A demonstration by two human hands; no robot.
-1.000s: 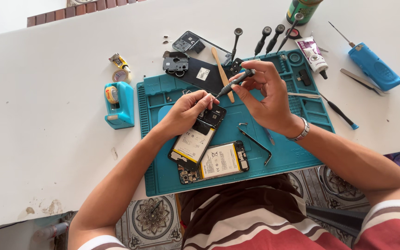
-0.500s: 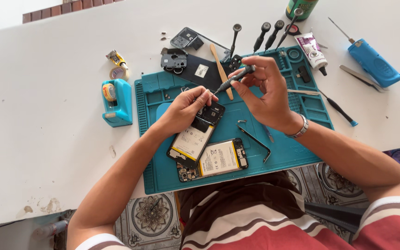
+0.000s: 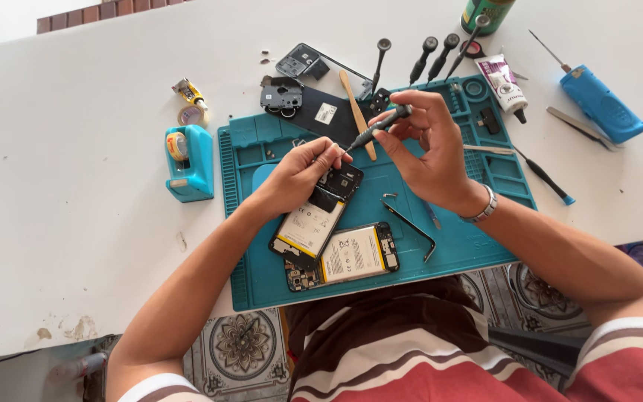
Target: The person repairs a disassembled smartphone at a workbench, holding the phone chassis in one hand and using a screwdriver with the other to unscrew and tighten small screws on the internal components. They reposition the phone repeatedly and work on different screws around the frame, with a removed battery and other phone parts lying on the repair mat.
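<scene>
Probably a home phone-repair bench: a white table (image 3: 76, 223) bears a teal mat (image 3: 455, 246) under the hands, screwdrivers (image 3: 429, 59) and a glue tube (image 3: 506, 83) beyond them, patterned floor tiles (image 3: 240, 350) below.

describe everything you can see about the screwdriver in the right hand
The screwdriver is slim, with a dark grey handle and a thin metal shaft. It lies tilted, handle up toward the right, tip down to the left. The right hand pinches the handle in its fingertips above the teal mat. The tip meets the fingertips of the left hand; anything held there is too small to see.
</scene>
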